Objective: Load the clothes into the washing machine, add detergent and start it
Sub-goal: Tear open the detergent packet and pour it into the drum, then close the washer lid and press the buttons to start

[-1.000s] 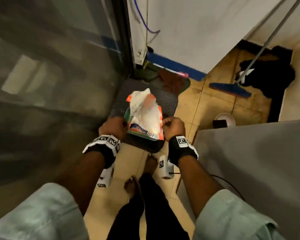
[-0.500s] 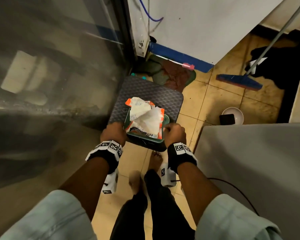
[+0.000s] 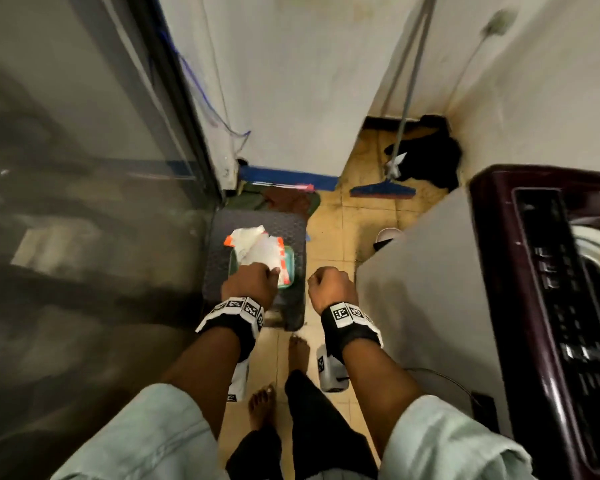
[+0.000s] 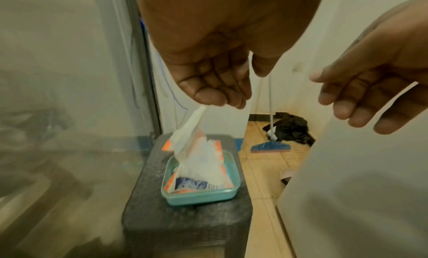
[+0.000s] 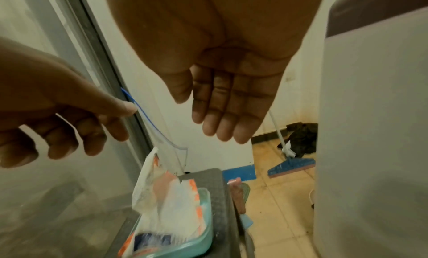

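Note:
A white and orange detergent bag stands open in a teal tray on a dark stool. My left hand hovers just over the bag with relaxed fingers. In the left wrist view its fingertips are at the bag's upper tip without gripping it. Holding nothing, my right hand hangs to the right of the tray, its fingers straight. The washing machine stands at the right, with a maroon control panel.
A glass door fills the left side. On the tiled floor lie a blue-headed mop, a black cloth pile, a white cup and rags behind the stool. My bare feet stand below the hands.
Both hands carried the tray with the bag down onto the stool and let go. The right hand moved off to the right. The washing machine's top came into view.

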Motion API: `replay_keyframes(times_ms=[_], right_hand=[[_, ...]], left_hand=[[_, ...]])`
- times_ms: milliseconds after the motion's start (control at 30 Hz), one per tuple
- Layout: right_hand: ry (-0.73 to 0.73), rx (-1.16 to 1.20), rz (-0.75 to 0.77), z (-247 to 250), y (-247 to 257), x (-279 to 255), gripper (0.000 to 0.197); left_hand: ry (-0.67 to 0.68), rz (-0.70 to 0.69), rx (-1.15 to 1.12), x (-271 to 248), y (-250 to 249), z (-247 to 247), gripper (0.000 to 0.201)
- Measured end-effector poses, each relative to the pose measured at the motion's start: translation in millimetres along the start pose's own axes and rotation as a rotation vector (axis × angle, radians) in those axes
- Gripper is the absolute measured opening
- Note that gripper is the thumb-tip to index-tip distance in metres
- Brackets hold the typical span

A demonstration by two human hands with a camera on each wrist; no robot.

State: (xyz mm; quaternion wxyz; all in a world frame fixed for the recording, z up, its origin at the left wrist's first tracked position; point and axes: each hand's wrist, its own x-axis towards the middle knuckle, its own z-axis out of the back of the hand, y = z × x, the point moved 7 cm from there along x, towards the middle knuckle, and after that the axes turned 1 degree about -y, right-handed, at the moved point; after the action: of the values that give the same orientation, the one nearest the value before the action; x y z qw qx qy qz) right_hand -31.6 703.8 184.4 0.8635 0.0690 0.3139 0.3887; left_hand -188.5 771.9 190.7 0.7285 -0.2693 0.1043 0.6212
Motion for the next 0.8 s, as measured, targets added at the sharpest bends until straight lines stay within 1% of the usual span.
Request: replay_keyframes(times_ms=[67, 133, 200, 267, 367, 500, 633, 800], right_hand=[[-0.095, -0.001, -0.015, 34.9, -8.8, -24.0, 0.037], [-0.179, -0.006, -0.023, 69.5, -20.6, -43.8, 0.037], [-0.248, -0.014, -0.048, 99.9, -34.3, -57.8, 0.035], [-0.328, 0.011, -0.086, 133.5, -54.5, -74.6, 0.034], [-0.446, 0.073, -0.155, 179.2, -86.8, -95.4, 0.043], [-0.571, 0.121, -0.261, 229.7, -141.9, -122.4, 0.053], [-0.639, 0.156, -0.360, 266.3, -206.1, -140.0, 0.048], [-0.718, 0.195, -0.428, 321.1, -272.0, -151.7, 0.041]], left_hand=[[-0.044, -0.112, 0.014, -17.8, -29.7, 19.3, 0.042], [-0.099, -0.221, 0.026, -33.0, -61.6, 38.2, 0.038], [-0.110, -0.295, 0.048, -45.6, -92.6, 52.4, 0.034], [-0.119, -0.401, 0.076, -61.2, -131.2, 64.0, 0.031], [-0.150, -0.536, 0.129, -81.0, -186.8, 75.5, 0.032], [-0.169, -0.692, 0.174, -111.4, -263.4, 74.7, 0.034], [-0.174, -0.867, 0.251, -141.2, -343.7, 57.1, 0.031], [-0.200, -1.025, 0.343, -174.8, -439.1, 39.2, 0.031]])
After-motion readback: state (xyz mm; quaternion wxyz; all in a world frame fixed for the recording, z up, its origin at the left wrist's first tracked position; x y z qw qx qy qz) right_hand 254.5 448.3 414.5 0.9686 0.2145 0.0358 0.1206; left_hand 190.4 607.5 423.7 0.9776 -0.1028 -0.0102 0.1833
